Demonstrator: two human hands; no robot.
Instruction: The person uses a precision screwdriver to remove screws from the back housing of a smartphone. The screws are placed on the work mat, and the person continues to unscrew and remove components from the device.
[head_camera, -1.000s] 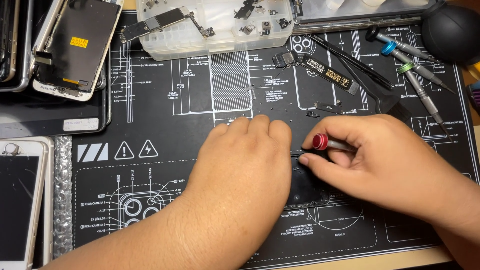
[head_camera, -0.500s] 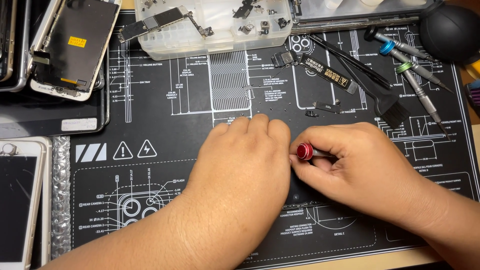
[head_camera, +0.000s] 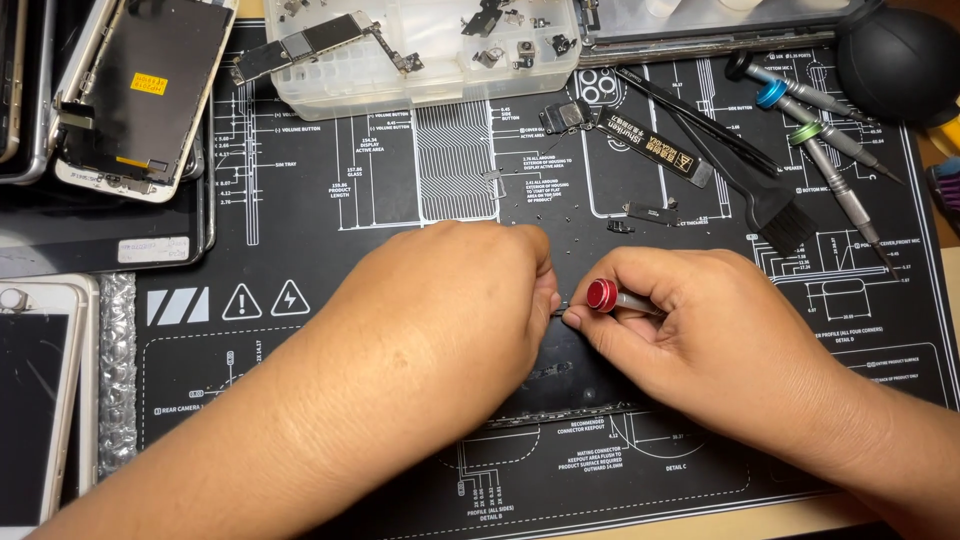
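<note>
Two bare hands work close together over a dark phone part on a black printed repair mat.

The right hand (head_camera: 720, 340) is clenched around a slim metal screwdriver with a red cap (head_camera: 603, 296), its tip hidden behind the fingers. The left hand (head_camera: 450, 310) lies curled, palm down, over the dark flat phone part (head_camera: 575, 375) at the middle of the black repair mat with white diagrams (head_camera: 300, 240); whether it grips anything cannot be told. Tiny loose screws (head_camera: 560, 212) lie scattered on the mat just beyond the knuckles, and a clear plastic tray of small parts (head_camera: 420, 60) sits further back. Judging from this, the driver could slip off a small screw head and scratch the part, because the tip is out of sight; a sweep of either wrist could also scatter the loose screws.
</note>
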